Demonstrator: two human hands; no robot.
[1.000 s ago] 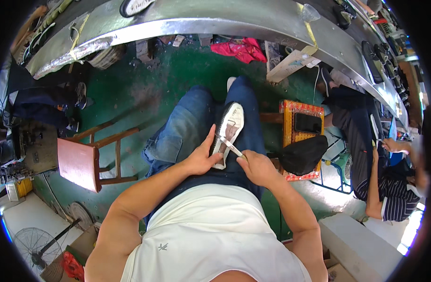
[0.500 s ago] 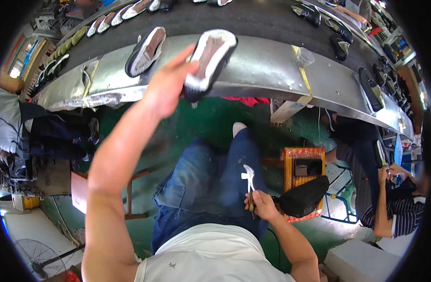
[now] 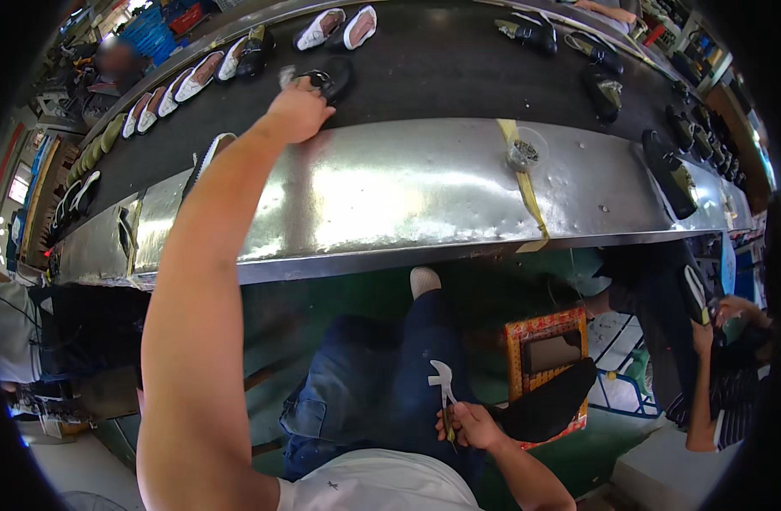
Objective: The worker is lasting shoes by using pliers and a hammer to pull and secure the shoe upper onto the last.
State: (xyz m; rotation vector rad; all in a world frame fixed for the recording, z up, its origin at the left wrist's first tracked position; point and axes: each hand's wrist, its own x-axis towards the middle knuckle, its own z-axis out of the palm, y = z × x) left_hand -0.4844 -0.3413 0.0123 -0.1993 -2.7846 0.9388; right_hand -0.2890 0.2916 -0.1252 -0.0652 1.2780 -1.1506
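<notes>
My left hand is stretched out over the dark belt, its fingers curled onto a black shoe with something shiny on its upper. Part of that shoe is hidden by the fingers. Under my left forearm, another shoe with a white edge rests on the metal ledge, mostly covered by the arm. Low over my lap, my right hand is closed round the handle of a small claw hammer, its pale metal head pointing up and away from me.
White-lined shoes and black shoes line the dark belt. A clear cup of small bits stands on the ledge. Right of my legs is a stool with a dark cloth thing. Co-workers sit at both sides.
My left hand has reached farther out, from a white-lined shoe held above the ledge to a black shoe on the belt. The view has shifted, showing more ledge. The hammer stays in my right hand.
</notes>
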